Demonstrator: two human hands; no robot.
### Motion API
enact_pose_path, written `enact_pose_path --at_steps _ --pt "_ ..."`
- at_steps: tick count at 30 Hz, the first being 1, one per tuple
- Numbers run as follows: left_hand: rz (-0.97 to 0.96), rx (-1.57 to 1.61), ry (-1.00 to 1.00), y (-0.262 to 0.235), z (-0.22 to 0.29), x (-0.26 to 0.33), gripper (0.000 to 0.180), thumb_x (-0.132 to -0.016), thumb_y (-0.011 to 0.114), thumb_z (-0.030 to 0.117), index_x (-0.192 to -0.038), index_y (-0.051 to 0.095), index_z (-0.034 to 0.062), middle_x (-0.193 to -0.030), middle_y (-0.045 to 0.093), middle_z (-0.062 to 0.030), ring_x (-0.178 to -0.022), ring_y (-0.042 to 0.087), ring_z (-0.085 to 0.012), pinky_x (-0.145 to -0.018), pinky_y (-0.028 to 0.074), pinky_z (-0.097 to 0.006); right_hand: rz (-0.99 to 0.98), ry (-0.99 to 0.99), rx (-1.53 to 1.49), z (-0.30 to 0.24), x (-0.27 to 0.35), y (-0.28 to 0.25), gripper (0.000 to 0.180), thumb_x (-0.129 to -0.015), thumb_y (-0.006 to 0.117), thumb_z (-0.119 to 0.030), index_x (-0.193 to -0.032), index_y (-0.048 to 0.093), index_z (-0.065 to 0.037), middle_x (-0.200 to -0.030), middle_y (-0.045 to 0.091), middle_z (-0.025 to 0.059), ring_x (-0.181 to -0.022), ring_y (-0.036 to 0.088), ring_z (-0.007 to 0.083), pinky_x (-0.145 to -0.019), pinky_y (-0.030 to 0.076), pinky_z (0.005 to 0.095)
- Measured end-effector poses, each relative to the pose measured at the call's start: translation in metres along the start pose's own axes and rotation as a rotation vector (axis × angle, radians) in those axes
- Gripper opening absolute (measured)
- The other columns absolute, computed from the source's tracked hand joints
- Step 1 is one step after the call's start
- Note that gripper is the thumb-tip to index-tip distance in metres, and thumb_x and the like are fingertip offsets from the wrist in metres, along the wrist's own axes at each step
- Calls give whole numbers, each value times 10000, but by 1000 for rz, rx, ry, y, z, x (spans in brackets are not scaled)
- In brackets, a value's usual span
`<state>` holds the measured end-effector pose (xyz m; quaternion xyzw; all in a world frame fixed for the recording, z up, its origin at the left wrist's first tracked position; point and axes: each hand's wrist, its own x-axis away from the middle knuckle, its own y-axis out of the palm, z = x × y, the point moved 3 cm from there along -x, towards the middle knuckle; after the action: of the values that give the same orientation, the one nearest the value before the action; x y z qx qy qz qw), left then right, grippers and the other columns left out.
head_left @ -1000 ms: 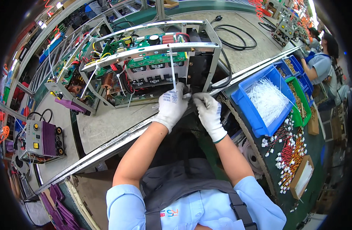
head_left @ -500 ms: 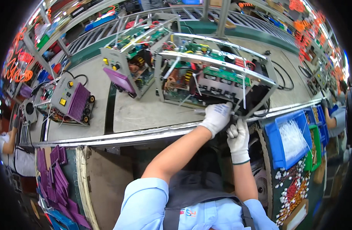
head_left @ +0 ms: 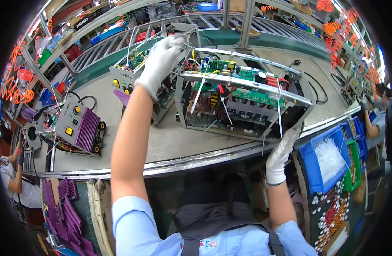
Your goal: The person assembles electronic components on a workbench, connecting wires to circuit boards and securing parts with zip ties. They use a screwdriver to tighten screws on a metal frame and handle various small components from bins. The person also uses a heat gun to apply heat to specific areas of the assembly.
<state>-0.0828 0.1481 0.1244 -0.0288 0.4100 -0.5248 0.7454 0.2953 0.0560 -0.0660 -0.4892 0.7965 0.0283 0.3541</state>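
Left hand (head_left: 161, 59): gloved, I see it resting on the far chassis (head_left: 155, 74); grip unclear.
Right hand (head_left: 282, 147): fingers against the near chassis (head_left: 243, 100) corner; closure hidden.
Chassis: both on the bench (head_left: 162, 141).

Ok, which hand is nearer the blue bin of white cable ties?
The right hand. It rests at the open metal chassis's lower right corner, just left of the blue bin. The left hand reaches far up-left, onto the second chassis.

On the workbench (head_left: 170, 145), an open chassis (head_left: 243, 102) sits centre; a second unit (head_left: 149, 72) lies at its ten o'clock, a third (head_left: 74, 128) at nine. A parts bin (head_left: 328, 160) sits at four o'clock.
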Motion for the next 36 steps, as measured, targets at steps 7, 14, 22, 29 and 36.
enact_pose_path --at_steps 7,14,22,29,36 --pt "-371 -313 170 36 -46 -43 374 -963 440 333 -1033 649 31 -1067 665 -193 -1026 612 -337 -890 458 -402 193 -288 404 39 -27 33 527 -1039 285 -234 -1491 214 29 -1558 166 250 -1453 132 385 -1187 93 463" --pt "-239 -356 22 -18 48 67 307 -974 474 298 -1039 641 48 -807 642 -204 -752 634 -375 -702 498 -401 -361 338 -837 98 -193 160 522 -1032 371 -439 -1346 495 -41 -1288 551 59 -1157 508 176 -1038 388 338" --pt "-152 -280 -91 -44 72 115 211 -896 561 145 -1041 615 1 -826 639 -174 -778 640 -335 -718 504 -389 -227 156 -673 -18 -133 101 570 -1025 393 -417 -1415 407 0 -1415 466 149 -1250 512 267 -1002 436 377" --pt "-605 -256 235 7 161 185 329 -731 640 36 -1051 576 77 -944 575 -122 -852 626 -337 -676 514 -426 -575 -755 -425 -216 -23 -46 509 -693 821 -137 -1145 610 -38 -914 666 120 -764 652 297 -680 529 365" --pt "-996 251 -178 29 163 265 229 -858 521 86 -1068 584 21 -850 653 -176 -854 635 -372 -729 500 -434 -806 -619 -445 -192 38 -70 241 -729 796 -105 -945 696 -70 -795 674 76 -673 663 243 -585 519 332"
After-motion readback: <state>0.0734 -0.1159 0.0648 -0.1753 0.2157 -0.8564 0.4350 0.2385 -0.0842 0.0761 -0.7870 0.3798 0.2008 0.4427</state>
